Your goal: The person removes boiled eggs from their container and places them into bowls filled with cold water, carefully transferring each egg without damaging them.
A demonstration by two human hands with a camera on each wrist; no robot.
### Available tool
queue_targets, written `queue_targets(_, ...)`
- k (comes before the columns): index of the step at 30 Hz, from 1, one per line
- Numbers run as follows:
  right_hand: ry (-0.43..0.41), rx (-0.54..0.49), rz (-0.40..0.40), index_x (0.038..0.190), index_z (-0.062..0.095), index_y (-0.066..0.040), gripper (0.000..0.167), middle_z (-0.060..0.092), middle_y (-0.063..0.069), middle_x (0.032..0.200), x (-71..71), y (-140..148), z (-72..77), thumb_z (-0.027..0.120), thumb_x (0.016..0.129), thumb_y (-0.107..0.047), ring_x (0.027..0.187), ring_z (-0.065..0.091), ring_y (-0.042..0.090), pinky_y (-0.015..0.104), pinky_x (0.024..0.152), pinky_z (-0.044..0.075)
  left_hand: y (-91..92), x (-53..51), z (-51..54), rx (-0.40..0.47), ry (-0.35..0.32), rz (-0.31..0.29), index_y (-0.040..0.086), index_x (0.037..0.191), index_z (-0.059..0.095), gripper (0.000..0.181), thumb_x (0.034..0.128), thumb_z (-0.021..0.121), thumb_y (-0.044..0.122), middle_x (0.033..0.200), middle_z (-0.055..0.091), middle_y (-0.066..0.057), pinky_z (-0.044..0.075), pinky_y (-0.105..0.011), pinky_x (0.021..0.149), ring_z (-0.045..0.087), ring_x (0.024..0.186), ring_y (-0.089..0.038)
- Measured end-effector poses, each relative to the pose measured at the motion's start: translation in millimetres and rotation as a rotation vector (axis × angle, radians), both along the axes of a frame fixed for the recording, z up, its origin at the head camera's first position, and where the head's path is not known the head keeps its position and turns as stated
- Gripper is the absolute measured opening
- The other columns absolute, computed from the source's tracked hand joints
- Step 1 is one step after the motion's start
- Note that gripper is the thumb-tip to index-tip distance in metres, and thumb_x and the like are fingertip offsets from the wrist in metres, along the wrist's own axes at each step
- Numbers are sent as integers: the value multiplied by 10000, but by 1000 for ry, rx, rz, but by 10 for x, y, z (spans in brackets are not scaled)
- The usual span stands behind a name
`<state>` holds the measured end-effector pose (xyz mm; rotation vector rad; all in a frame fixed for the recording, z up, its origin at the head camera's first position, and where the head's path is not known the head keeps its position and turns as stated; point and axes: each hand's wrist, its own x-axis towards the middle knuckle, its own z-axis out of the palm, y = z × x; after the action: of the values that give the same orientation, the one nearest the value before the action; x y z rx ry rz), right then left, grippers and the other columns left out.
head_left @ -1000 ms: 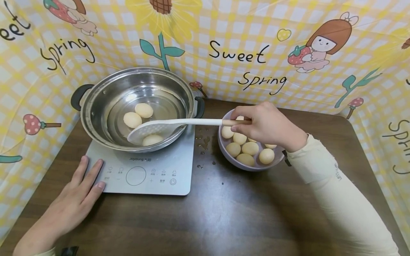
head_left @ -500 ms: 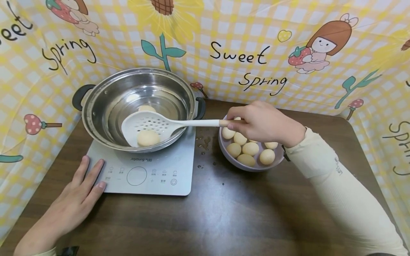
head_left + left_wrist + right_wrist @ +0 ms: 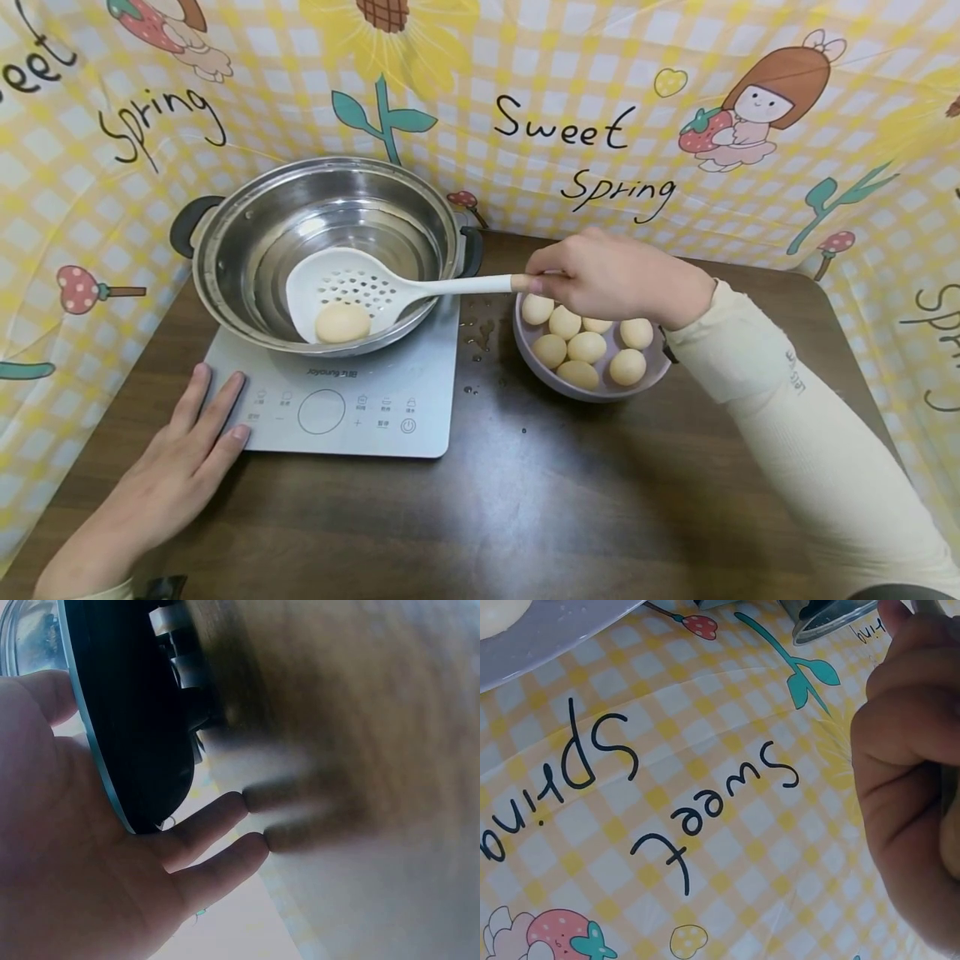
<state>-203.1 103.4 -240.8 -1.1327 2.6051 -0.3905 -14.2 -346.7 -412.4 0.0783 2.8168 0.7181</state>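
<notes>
My right hand (image 3: 611, 279) grips the wooden handle of a white skimmer (image 3: 337, 271), fingers curled round it in the right wrist view. The skimmer's perforated head is tilted inside a steel pot (image 3: 258, 200), with one pale egg (image 3: 342, 322) lying in its near side. Whatever lies behind the head is hidden. The pot stands on a white induction cooker (image 3: 408, 375). My left hand (image 3: 168, 467) rests at the cooker's left edge with fingers extended. In the left wrist view, that hand (image 3: 90, 847) lies along the cooker's side, and two fingertips meet the table.
Below my right hand is a lilac bowl (image 3: 551, 388) with several eggs (image 3: 587, 347). Water drops (image 3: 476, 333) dot the brown table (image 3: 525, 517) between cooker and bowl. A yellow-checked cloth (image 3: 555, 50) hangs behind. Dark handles (image 3: 191, 225) stick out from the pot.
My right hand has turned the skimmer's head from edge-on to facing up, and an egg now lies in it. Two other eggs seen earlier are out of sight. The left hand stays put.
</notes>
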Motion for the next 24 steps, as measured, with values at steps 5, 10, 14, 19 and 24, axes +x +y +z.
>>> queue_targets(5, -71, -13, -6, 969, 736, -182, 178, 557, -26, 681, -62, -3, 21, 572, 1034, -157, 530, 476, 113, 323, 536, 433, 20, 11, -4, 3, 19, 3, 185, 1638, 11, 651, 1112, 360, 343, 1640, -250, -120, 202, -819, 936, 90, 1344, -710)
queue_targets(10, -135, -26, -12, 994, 747, -170, 183, 580, -7, 719, -126, 19, 17, 570, 1038, -150, 582, 483, 137, 327, 577, 419, 18, 8, -4, 3, 27, 1, 185, 1639, 12, 651, 1112, 363, 339, 1640, -247, -123, 195, -818, 942, 80, 1353, -703)
queue_targets(14, -183, -32, -25, 997, 745, -164, 192, 576, 7, 734, -165, 51, 20, 559, 1047, -166, 617, 485, 153, 331, 614, 418, 7, -22, -7, 10, 34, -6, 186, 1639, 17, 651, 1111, 367, 333, 1641, -249, -112, 197, -818, 940, 93, 1342, -712)
queue_targets(19, -290, -89, -43, 1001, 746, -129, 212, 581, 32, 771, -195, 73, 11, 542, 1053, -150, 669, 558, 189, 335, 665, 486, -10, -7, -24, 12, 46, -9, 175, 1641, 36, 649, 1109, 381, 317, 1647, -229, -124, 233, -816, 900, 176, 1274, -754)
queue_targets(24, -315, -128, -45, 1009, 745, -98, 216, 533, 19, 700, -202, 148, 4, 532, 1046, -108, 596, 523, 165, 306, 611, 465, -17, -1, -36, 17, 63, -11, 175, 1641, 39, 647, 1109, 383, 304, 1648, -221, -135, 221, -825, 901, 177, 1255, -769)
